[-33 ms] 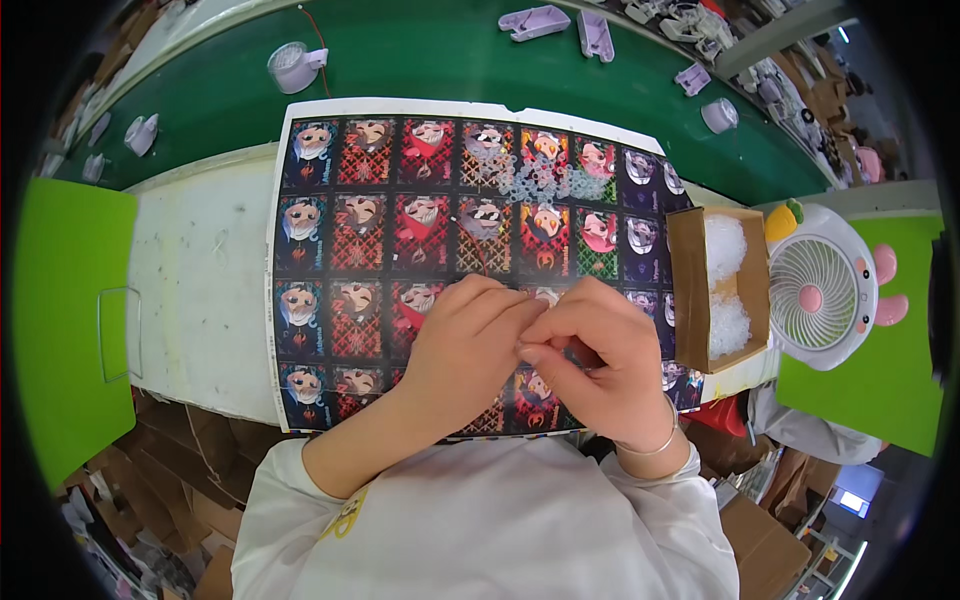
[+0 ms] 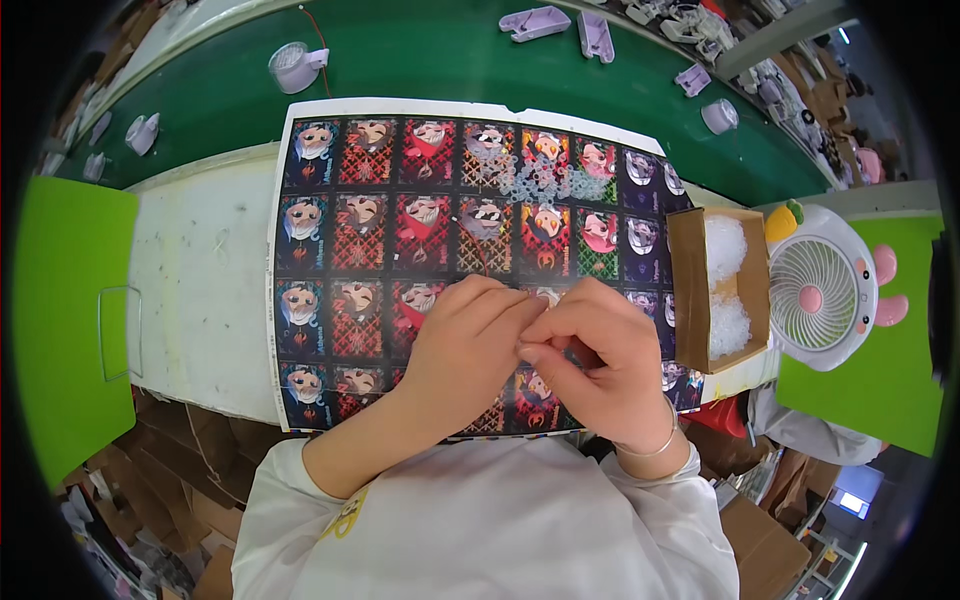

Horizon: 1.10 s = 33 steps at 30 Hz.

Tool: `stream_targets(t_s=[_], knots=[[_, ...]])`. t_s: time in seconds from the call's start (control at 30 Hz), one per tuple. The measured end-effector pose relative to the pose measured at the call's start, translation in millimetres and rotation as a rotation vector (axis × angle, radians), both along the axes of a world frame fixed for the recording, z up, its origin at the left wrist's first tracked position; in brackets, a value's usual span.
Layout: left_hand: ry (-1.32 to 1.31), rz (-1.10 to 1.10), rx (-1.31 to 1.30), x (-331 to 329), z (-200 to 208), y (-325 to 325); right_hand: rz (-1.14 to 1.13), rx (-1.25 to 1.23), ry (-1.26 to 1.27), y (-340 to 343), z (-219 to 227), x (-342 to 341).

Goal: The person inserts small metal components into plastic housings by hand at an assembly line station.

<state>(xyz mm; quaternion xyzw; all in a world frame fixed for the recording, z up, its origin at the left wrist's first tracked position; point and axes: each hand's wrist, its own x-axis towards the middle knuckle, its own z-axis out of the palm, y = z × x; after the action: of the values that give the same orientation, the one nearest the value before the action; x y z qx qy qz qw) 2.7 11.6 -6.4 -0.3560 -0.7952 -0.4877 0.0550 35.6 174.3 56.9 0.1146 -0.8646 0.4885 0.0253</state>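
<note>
My left hand [image 2: 465, 345] and my right hand [image 2: 605, 365] meet over a printed sheet [image 2: 375, 262] covered in rows of dark cartoon cards. The left fingers are curled inward, and the right thumb and forefinger pinch against their tips. Whatever lies between the fingertips is too small or hidden to make out. Beyond the hands, a loose heap of small clear ring-like pieces [image 2: 545, 180] is spread on the sheet. To the right stands an open cardboard box [image 2: 690, 290] with two heaps of tiny clear pieces [image 2: 728, 325] in it.
A white rabbit-shaped fan [image 2: 845, 335] stands right of the box. Across the back runs a green conveyor belt [image 2: 420, 65] carrying pale purple shells [image 2: 595, 37] and a round clear-and-white part [image 2: 292, 70]. Bright green panels [image 2: 75, 320] flank the white table [image 2: 200, 270].
</note>
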Motion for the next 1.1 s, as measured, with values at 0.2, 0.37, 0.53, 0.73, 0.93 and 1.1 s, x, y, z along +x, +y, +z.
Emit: stream_targets(t_s=[0.2,0.37,0.53,0.73,0.93,1.1], knots=[[0.073,0.01,-0.034,0.7,0.0,-3.5,-0.04,0.107,-0.052,-3.2,3.7,7.9],[0.095,0.042,-0.056,1.3,3.8,-1.6,-0.152,0.179,0.149,-20.7,-3.4,17.5],[0.072,0.069,0.0,5.4,-1.1,-1.4,-0.164,0.192,0.186,-20.6,-4.8,17.3],[-0.066,0.049,0.097,12.5,-3.7,-6.0,-0.142,0.107,0.007,-8.1,-8.5,9.8],[-0.014,0.041,0.139,7.5,-5.5,-13.5,-0.166,-0.296,-0.22,0.7,-21.5,9.3],[0.125,0.026,0.131,7.5,-2.4,-13.0,-0.076,-0.238,-0.082,4.5,-14.9,11.6]])
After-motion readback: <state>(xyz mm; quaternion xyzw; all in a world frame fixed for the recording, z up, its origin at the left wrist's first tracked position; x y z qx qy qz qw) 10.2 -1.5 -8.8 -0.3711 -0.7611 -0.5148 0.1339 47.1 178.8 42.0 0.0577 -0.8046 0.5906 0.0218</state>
